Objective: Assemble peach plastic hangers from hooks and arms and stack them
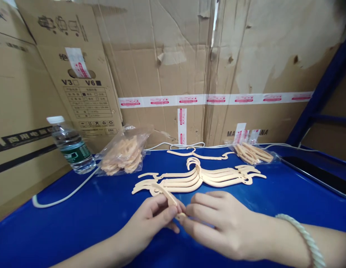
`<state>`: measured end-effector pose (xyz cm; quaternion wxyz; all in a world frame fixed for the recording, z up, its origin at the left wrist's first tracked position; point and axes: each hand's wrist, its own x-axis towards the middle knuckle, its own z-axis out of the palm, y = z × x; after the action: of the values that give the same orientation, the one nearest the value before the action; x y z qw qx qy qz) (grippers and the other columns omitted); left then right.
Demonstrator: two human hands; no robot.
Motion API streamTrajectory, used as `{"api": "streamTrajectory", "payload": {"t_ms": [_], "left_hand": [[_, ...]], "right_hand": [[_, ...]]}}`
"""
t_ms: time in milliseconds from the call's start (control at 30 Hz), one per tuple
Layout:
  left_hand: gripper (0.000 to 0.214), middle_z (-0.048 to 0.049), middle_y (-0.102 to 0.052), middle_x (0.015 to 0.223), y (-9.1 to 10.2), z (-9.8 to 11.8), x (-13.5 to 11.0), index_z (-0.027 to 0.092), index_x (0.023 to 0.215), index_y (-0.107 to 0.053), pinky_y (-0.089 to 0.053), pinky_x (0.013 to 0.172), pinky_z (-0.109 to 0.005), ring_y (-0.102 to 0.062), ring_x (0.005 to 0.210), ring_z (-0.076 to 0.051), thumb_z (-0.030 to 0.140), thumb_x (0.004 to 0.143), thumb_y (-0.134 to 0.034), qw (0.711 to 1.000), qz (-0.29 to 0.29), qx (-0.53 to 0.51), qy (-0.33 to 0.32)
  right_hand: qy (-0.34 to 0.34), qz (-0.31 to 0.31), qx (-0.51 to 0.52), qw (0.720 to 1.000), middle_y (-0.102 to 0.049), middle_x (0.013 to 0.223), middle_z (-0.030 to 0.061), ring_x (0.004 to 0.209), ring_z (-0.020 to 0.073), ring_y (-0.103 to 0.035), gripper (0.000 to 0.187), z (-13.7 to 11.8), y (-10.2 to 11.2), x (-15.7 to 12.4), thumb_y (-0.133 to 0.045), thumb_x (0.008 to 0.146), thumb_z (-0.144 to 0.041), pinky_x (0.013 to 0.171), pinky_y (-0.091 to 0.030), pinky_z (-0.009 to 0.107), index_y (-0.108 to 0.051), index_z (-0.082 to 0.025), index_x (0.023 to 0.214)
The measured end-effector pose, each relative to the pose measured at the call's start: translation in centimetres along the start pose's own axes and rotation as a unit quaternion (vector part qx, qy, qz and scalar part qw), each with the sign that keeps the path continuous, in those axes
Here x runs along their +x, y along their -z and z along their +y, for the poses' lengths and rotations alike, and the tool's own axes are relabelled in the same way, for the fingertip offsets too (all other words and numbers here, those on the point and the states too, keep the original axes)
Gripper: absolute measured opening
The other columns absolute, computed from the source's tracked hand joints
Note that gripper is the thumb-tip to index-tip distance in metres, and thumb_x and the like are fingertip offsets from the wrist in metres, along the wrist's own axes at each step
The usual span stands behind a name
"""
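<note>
Low in the middle of the head view, my left hand (152, 221) pinches a curved beige plastic hanger piece (167, 194) between thumb and fingers. My right hand (227, 225) meets it from the other side, its fingertips closed at the piece's lower end; whether a second part is joined there is hidden. Just beyond my hands, several beige plastic hangers (186, 183) lie nested in a row, hooks pointing away. Behind them one more beige hanger (206, 156) lies apart on the blue table surface (105, 212).
A clear bag of beige pieces (124, 154) lies at left, another bag (252, 153) at back right. A water bottle (75, 149) stands far left, with a white cable (66, 201) looping beside it. A dark phone (318, 176) lies right. Cardboard boxes (161, 74) wall the back.
</note>
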<state>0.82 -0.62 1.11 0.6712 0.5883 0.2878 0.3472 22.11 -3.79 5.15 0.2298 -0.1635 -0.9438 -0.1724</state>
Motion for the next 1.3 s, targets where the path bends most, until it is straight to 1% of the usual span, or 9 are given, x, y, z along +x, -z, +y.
{"api": "streamTrajectory", "payload": {"t_ms": [100, 267, 367, 500, 633, 733, 967, 1133, 1300], "left_hand": [[0.035, -0.0046, -0.067, 0.083, 0.3, 0.1, 0.3, 0.015, 0.085, -0.062, -0.052, 0.064, -0.026, -0.062, 0.074, -0.016, 0.049, 0.083, -0.070, 0.998, 0.061, -0.011, 0.001], [0.041, -0.0073, -0.070, 0.083, 0.6, 0.6, 0.6, 0.016, 0.081, -0.055, -0.049, 0.060, -0.025, -0.062, 0.070, -0.016, 0.053, 0.080, -0.071, 0.993, 0.117, -0.009, 0.023], [0.042, -0.0073, -0.070, 0.080, 0.9, 0.4, 0.8, 0.015, 0.083, -0.055, -0.048, 0.059, -0.026, -0.062, 0.068, -0.016, 0.054, 0.079, -0.071, 0.991, 0.135, -0.009, 0.020], [0.043, -0.0067, -0.068, 0.076, 1.9, -0.2, 1.3, 0.014, 0.083, -0.057, -0.047, 0.057, -0.027, -0.062, 0.064, -0.016, 0.053, 0.076, -0.074, 0.988, 0.155, -0.009, -0.011], [0.045, -0.0048, -0.067, 0.072, 2.2, 0.2, 1.6, 0.014, 0.079, -0.057, -0.046, 0.057, -0.027, -0.060, 0.063, -0.015, 0.053, 0.071, -0.078, 0.985, 0.168, 0.004, -0.026], [0.047, -0.0039, -0.066, 0.073, 1.9, 0.9, 1.3, 0.014, 0.075, -0.057, -0.046, 0.059, -0.026, -0.058, 0.062, -0.013, 0.053, 0.068, -0.080, 0.985, 0.172, 0.010, -0.017], [0.038, -0.0012, -0.065, 0.073, 2.4, 0.7, 1.3, 0.018, 0.080, -0.052, -0.043, 0.060, -0.025, -0.058, 0.064, -0.014, 0.048, 0.078, -0.075, 0.986, 0.159, 0.021, -0.045], [0.030, 0.0008, -0.061, 0.070, 2.5, 0.7, 1.3, 0.017, 0.080, -0.057, -0.041, 0.062, -0.024, -0.054, 0.065, -0.014, 0.041, 0.078, -0.075, 0.982, 0.165, 0.065, -0.057], [0.032, 0.0009, -0.057, 0.068, 2.0, 1.4, 1.1, 0.016, 0.078, -0.059, -0.040, 0.064, -0.025, -0.051, 0.066, -0.014, 0.042, 0.075, -0.077, 0.978, 0.184, 0.059, -0.073]], "right_hand": [[-0.078, -0.009, 0.049, 0.996, -0.066, 0.100, 0.0108, 0.090, 0.0193, -0.058, 0.026, 2.3, 0.1, -0.6, -0.043, 0.095, -0.013, 0.074, -0.048, 0.030, -0.058, -0.012, 0.116], [-0.245, -0.026, 0.012, 0.969, -0.069, 0.093, 0.0093, 0.087, 0.0199, -0.063, 0.017, 9.0, 0.2, -2.2, -0.051, 0.088, -0.013, 0.075, -0.050, 0.031, -0.065, -0.017, 0.097], [-0.365, -0.127, 0.017, 0.922, -0.073, 0.098, 0.0089, 0.089, 0.0214, -0.068, 0.019, 13.0, -0.8, -3.3, -0.054, 0.084, -0.014, 0.078, -0.051, 0.030, -0.068, -0.017, 0.098], [-0.397, -0.163, 0.011, 0.903, -0.074, 0.103, 0.0136, 0.092, 0.0257, -0.070, 0.024, 16.3, -3.3, -4.9, -0.056, 0.083, -0.017, 0.079, -0.051, 0.032, -0.069, -0.014, 0.103], [-0.400, -0.177, 0.022, 0.899, -0.075, 0.087, 0.0087, 0.077, 0.0215, -0.070, 0.016, 17.2, -4.9, -5.4, -0.058, 0.081, -0.018, 0.067, -0.050, 0.026, -0.071, -0.016, 0.091], [-0.397, -0.167, 0.025, 0.902, -0.073, 0.078, 0.0064, 0.071, 0.0197, -0.068, 0.012, 17.1, -4.3, -4.9, -0.057, 0.079, -0.016, 0.065, -0.047, 0.025, -0.068, -0.016, 0.077], [-0.403, -0.173, 0.047, 0.898, -0.074, 0.086, 0.0072, 0.075, 0.0202, -0.067, 0.015, 17.2, -3.2, -4.8, -0.058, 0.079, -0.023, 0.067, -0.048, 0.026, -0.069, -0.017, 0.088], [-0.414, -0.192, 0.052, 0.888, -0.074, 0.075, 0.0068, 0.066, 0.0194, -0.066, 0.013, 17.2, -4.1, -5.0, -0.058, 0.080, -0.023, 0.059, -0.046, 0.025, -0.068, -0.017, 0.075], [-0.409, -0.171, 0.051, 0.895, -0.071, 0.067, 0.0035, 0.059, 0.0183, -0.065, 0.013, 17.2, -0.8, -4.4, -0.057, 0.080, -0.028, 0.056, -0.043, 0.026, -0.063, -0.019, 0.075]]}}
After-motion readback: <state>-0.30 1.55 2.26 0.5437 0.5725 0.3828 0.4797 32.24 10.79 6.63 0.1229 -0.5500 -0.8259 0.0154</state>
